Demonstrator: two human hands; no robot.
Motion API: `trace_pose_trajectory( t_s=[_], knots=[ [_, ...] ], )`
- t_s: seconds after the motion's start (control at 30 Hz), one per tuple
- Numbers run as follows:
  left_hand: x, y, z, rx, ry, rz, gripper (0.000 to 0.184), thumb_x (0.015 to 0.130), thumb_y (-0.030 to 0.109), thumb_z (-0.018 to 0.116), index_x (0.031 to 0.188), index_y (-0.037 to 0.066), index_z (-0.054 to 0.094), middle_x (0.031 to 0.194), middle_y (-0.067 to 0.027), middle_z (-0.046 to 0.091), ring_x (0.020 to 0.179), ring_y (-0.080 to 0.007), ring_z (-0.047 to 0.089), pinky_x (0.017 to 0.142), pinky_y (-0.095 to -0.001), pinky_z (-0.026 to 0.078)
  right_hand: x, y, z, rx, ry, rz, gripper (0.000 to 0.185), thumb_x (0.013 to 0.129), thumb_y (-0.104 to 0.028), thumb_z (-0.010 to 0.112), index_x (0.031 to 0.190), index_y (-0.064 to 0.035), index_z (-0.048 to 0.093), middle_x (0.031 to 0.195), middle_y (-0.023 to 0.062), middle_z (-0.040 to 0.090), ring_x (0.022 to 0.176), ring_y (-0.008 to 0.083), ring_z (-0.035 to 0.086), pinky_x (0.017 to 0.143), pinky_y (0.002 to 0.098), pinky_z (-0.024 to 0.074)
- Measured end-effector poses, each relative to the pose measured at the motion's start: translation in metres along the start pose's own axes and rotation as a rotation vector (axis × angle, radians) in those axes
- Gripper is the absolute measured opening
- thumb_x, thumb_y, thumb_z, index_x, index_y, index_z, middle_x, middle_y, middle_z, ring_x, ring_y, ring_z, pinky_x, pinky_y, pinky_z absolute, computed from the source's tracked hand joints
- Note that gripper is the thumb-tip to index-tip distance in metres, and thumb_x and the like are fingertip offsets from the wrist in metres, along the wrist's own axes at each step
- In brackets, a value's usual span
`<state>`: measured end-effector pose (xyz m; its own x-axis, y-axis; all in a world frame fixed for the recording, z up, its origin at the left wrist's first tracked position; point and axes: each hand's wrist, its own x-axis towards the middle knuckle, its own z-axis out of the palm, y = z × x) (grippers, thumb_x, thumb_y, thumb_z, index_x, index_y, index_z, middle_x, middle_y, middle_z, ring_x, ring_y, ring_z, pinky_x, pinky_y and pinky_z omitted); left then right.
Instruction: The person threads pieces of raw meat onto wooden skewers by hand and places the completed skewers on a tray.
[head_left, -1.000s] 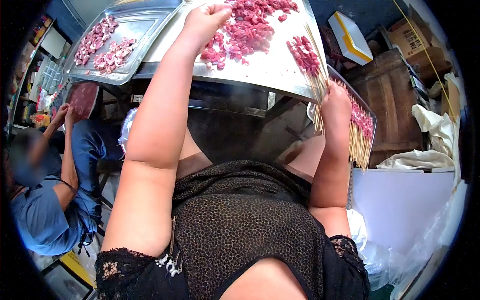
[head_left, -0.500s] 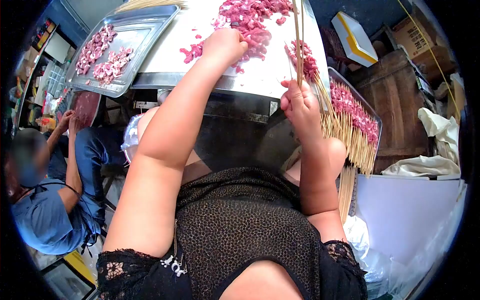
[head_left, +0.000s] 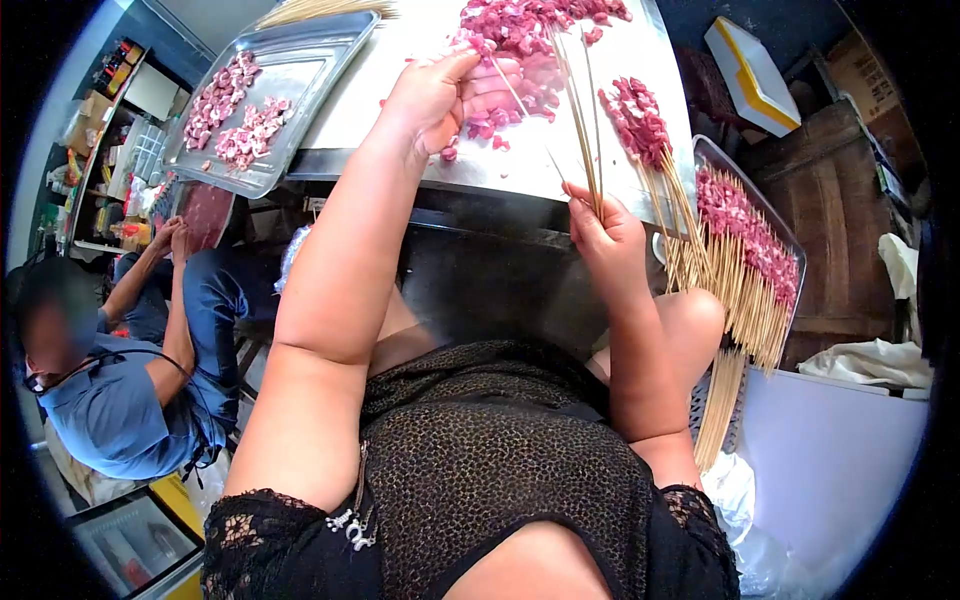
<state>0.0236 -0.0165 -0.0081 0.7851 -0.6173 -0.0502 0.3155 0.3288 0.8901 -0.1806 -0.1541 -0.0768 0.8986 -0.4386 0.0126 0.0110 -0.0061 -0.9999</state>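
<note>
My left hand (head_left: 435, 95) is over the white tabletop (head_left: 345, 130), palm turned up. Its thumb and forefinger pinch a piece of raw meat (head_left: 481, 44), while the other fingers stretch to the right. Beside those fingers is a thin pale strip whose kind I cannot make out. My right hand (head_left: 607, 232) is closed around several bamboo skewers (head_left: 583, 130) at the table's near edge. They fan upward, their upper ends near the pile of cut red meat (head_left: 520, 30). To the right, finished meat skewers (head_left: 637, 118) lie on the table, their sticks jutting past the edge.
A metal tray (head_left: 290, 95) with two heaps of paler meat sits at left. On the right, another tray (head_left: 795, 300) holds rows of loaded skewers. A bundle of bare skewers (head_left: 722, 405) stands below. At far left sits another person (head_left: 120, 400), hands together.
My left hand has gone from a closed fist on the meat to palm up with some fingers extended. The skewers in my right hand have fanned out and tilted left. The view has shifted slightly.
</note>
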Motion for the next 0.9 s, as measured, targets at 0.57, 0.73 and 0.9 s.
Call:
trace_pose_trajectory(
  t_s=[0.57,0.73,0.9],
  knots=[
    [-0.006,-0.001,0.013,-0.006,0.01,0.005,0.025,0.095,0.009,0.038,0.108,-0.009,0.049,0.108,-0.0255,0.058,0.099,-0.0337,0.061,0.078,-0.037,0.056,-0.007,-0.008,-0.008,-0.204,0.05,-0.046,0.019,0.088,-0.013,0.058,0.104,-0.0062,0.066,0.06,-0.0036,0.051,0.054,0.0037,0.045,0.05,0.0205,0.0387],
    [-0.012,-0.001,0.018,-0.019,-0.025,-0.004,0.026,0.095,0.009,0.039,0.109,-0.01,0.049,0.109,-0.0254,0.058,0.098,-0.0322,0.061,0.078,-0.0358,0.055,-0.006,-0.007,-0.007,-0.21,0.041,-0.056,0.019,0.088,-0.014,0.058,0.104,-0.0062,0.066,0.06,-0.0037,0.05,0.054,0.0031,0.044,0.05,0.0197,0.038],
    [-0.01,-0.009,0.018,0.001,0.007,-0.004,0.027,0.095,0.011,0.039,0.11,-0.009,0.049,0.11,-0.0253,0.058,0.098,-0.0322,0.061,0.082,-0.036,0.054,-0.004,0.001,-0.001,-0.137,0.059,-0.069,0.018,0.089,-0.012,0.057,0.103,-0.0043,0.066,0.062,-0.0061,0.05,0.055,0.0021,0.042,0.05,0.0182,0.0365]
  ],
)
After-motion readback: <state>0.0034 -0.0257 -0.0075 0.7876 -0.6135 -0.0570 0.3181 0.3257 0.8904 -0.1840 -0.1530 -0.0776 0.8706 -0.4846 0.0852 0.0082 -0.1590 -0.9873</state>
